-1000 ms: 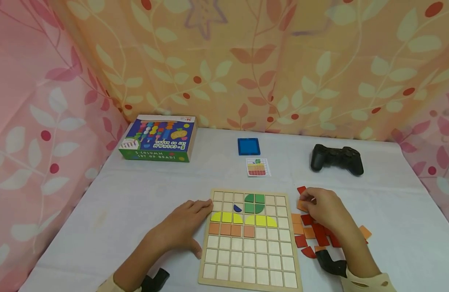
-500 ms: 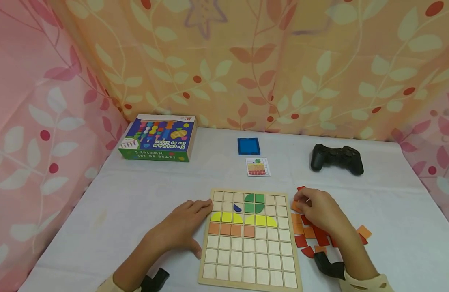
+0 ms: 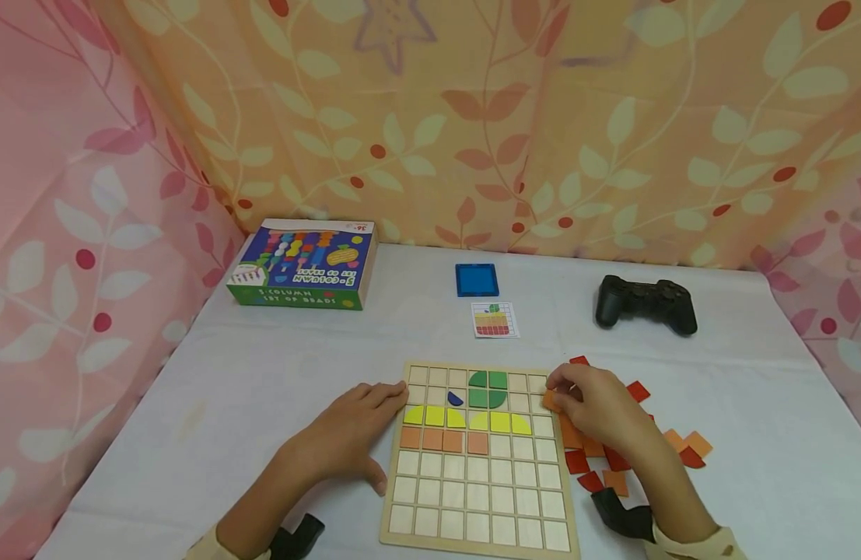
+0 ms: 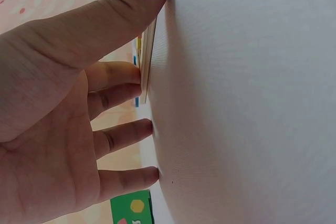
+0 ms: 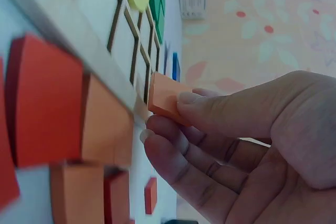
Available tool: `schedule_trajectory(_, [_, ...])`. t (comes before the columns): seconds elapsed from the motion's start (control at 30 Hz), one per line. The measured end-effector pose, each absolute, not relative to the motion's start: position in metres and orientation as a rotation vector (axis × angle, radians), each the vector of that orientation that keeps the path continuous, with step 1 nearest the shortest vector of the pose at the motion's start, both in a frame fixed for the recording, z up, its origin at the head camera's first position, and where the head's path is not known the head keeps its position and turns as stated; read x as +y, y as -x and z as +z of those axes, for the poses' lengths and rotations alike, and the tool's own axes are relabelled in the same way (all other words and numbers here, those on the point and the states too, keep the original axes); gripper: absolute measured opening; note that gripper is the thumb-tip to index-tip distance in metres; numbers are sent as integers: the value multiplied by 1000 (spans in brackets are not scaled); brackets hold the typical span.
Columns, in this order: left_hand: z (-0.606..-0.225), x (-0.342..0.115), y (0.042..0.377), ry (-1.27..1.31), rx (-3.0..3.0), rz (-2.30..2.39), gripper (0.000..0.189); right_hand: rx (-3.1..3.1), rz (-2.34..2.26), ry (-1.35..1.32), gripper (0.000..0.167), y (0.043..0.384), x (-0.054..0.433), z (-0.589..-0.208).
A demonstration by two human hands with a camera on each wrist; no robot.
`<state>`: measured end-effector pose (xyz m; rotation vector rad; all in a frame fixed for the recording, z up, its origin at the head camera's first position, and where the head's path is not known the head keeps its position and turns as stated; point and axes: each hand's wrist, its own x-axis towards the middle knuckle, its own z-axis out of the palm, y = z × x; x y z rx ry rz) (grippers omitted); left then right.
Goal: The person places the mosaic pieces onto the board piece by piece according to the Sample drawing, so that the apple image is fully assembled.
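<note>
A wooden grid board (image 3: pixel 477 494) lies on the white cloth, with green, yellow, blue and orange tiles set in its upper rows. My left hand (image 3: pixel 349 432) rests along the board's left edge, fingers extended and thumb apart; in the left wrist view the fingers (image 4: pixel 123 135) reach to the board's side. My right hand (image 3: pixel 601 400) pinches an orange square tile (image 5: pixel 167 97) between thumb and fingers, at the board's upper right edge. Beneath and around that hand lie loose red tiles (image 3: pixel 577 462) and orange tiles (image 3: pixel 615 483).
A pattern card (image 3: pixel 495 320) lies beyond the board, with a blue square tray (image 3: pixel 477 280) behind it. A black game controller (image 3: pixel 645 303) sits at the back right. A boxed bead set (image 3: pixel 300 264) stands at the back left. Patterned curtains (image 3: pixel 430 155) enclose the table.
My right hand has moved left from the loose tiles to the board's right edge, carrying the orange tile. More tiles show behind it. My left hand has stayed put.
</note>
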<state>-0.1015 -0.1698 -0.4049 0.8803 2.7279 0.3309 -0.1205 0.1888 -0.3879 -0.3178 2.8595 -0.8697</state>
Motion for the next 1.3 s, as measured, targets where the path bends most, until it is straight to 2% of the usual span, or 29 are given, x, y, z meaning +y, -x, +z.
schedule_trajectory(0.4, [-404, -170, 101, -881, 2721, 338, 126, 2673, -962, 542, 10, 109, 161, -392])
schedule_trajectory(0.63, [-403, -170, 101, -887, 2724, 340, 126, 2672, -875, 709, 20, 104, 143, -401])
schedule_trajectory(1.3, [-405, -170, 101, -886, 2716, 351, 124, 2740, -781, 728, 15, 90, 127, -397])
